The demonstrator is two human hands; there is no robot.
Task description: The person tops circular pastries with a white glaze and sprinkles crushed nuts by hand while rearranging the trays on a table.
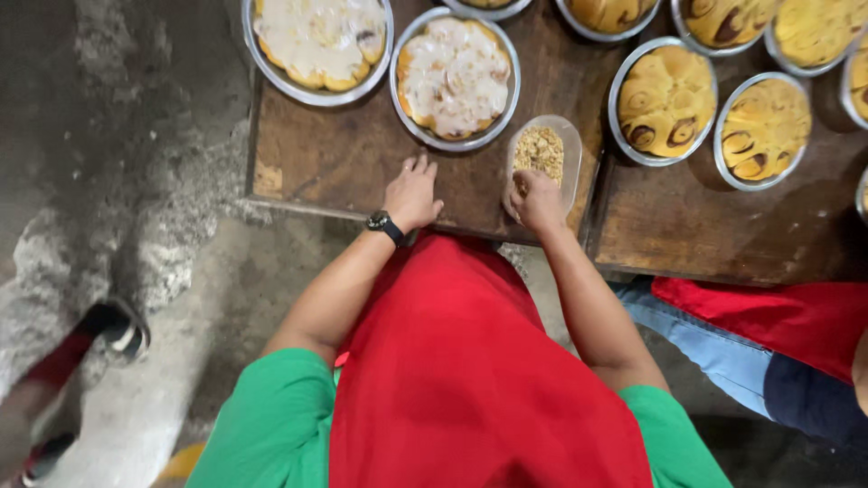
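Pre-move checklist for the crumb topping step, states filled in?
1. Right hand in the clear tub of crumbs: ok.
2. Pinch of crumbs held: cannot tell, fingers curled.
3. Left hand flat on the wooden board, holding nothing: ok.
4. Nearest iced pan beside the tub, iced surface unobstructed: ok.
5. Tub near the board's front edge but fully on it: ok.

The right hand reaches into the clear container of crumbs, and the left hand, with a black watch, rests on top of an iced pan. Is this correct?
Not quite. In the head view the left hand lies flat on the wooden board, just below the iced pan, not on it. The right hand is indeed at the clear container.
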